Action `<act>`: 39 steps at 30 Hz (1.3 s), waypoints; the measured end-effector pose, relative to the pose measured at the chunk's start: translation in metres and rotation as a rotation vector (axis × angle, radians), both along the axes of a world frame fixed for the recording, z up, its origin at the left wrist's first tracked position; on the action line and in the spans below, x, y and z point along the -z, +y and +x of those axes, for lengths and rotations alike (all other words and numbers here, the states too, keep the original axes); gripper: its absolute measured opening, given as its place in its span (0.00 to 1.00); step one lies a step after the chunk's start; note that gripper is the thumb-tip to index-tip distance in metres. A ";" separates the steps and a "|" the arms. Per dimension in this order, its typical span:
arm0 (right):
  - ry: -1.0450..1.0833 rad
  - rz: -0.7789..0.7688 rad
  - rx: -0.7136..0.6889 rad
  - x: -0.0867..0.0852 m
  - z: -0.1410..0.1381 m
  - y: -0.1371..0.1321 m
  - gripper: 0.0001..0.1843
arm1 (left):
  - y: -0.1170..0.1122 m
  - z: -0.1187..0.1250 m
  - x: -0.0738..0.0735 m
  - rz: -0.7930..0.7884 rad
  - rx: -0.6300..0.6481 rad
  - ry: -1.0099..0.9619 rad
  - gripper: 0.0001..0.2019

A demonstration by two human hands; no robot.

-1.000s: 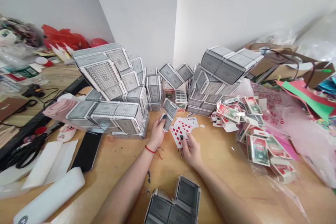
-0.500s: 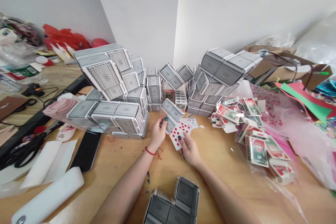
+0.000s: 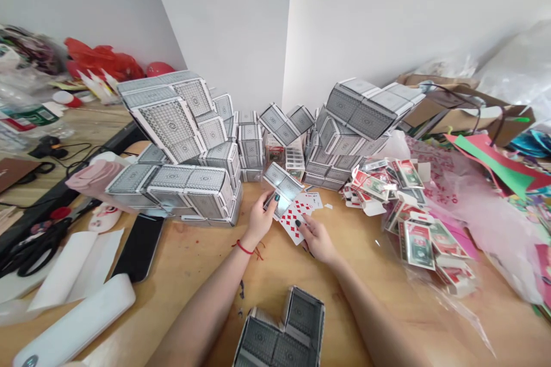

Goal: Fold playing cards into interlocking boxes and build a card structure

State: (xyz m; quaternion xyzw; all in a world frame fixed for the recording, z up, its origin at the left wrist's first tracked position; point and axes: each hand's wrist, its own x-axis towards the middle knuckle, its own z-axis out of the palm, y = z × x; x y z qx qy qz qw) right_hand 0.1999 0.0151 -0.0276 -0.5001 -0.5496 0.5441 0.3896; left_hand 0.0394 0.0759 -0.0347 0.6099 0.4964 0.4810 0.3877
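Between the thumb and fingers of my left hand (image 3: 259, 218), which wears a red string bracelet, is a folded or joined piece of grey-backed playing cards (image 3: 282, 186), tilted up with a glare on its lower half. My right hand (image 3: 319, 238) is closed at the edge of a few face-up diamond playing cards (image 3: 293, 223), thumb on top and fingers underneath. These cards lie partly below the grey-backed piece. Just behind them, more loose cards (image 3: 315, 199) rest on the table. Between my forearms stands a block built of grey-backed cards (image 3: 279, 332).
Stacked card blocks rise on the left (image 3: 189, 183) and right (image 3: 353, 109). Opened card boxes (image 3: 417, 241) lie in a heap at right beside pink plastic (image 3: 465, 206). On the left are a phone (image 3: 138, 246), black scissors (image 3: 43, 241) and a white elongated device (image 3: 77, 321).
The grey-backed piece has tilted slightly and now catches a glare. My right hand has shifted slightly right relative to it; otherwise the view has just drifted a little.
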 end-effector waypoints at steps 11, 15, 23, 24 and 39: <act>0.019 -0.024 -0.033 0.000 0.005 0.003 0.15 | -0.003 0.002 -0.001 0.036 0.075 0.056 0.17; 0.010 -0.027 -0.003 0.003 0.006 0.003 0.15 | -0.005 0.002 -0.002 0.034 0.074 0.044 0.18; 0.029 -0.055 0.029 0.007 0.006 0.005 0.17 | -0.010 0.005 -0.002 0.021 0.066 0.029 0.18; 0.032 -0.056 0.029 0.007 0.006 0.005 0.17 | -0.010 0.005 -0.001 0.016 0.070 0.029 0.18; 0.092 -0.056 0.076 0.004 0.003 0.005 0.18 | -0.018 0.012 -0.003 0.011 0.108 0.048 0.18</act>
